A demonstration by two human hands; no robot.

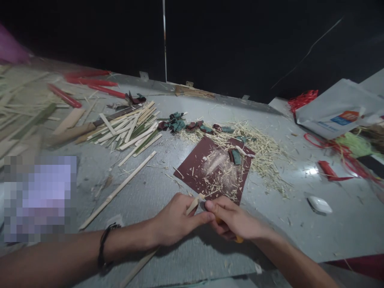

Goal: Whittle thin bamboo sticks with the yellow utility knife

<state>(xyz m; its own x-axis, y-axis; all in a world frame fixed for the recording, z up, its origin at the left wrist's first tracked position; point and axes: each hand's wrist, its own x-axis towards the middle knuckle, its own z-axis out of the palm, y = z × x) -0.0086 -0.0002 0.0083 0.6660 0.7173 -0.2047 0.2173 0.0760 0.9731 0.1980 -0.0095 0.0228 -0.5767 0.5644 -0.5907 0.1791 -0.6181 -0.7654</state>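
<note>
My left hand (177, 220) grips a thin bamboo strip (192, 205), which runs down past the hand toward the lower left. My right hand (234, 218) is closed around an orange-handled knife (220, 220), with its metal end against the strip's upper part. Most of the handle is hidden by my fingers. Both hands are just in front of a dark red sheet of sandpaper (192, 172), which is strewn with pale shavings.
A heap of bamboo strips (127, 130) lies on the grey work surface (150, 208), with a loose strip (117, 190) nearer me. Shavings (264, 156) and green-red scraps (177, 124) lie beyond the sandpaper. Red strips (87, 82), a white bag (339, 108) and a white object (319, 205) lie farther out.
</note>
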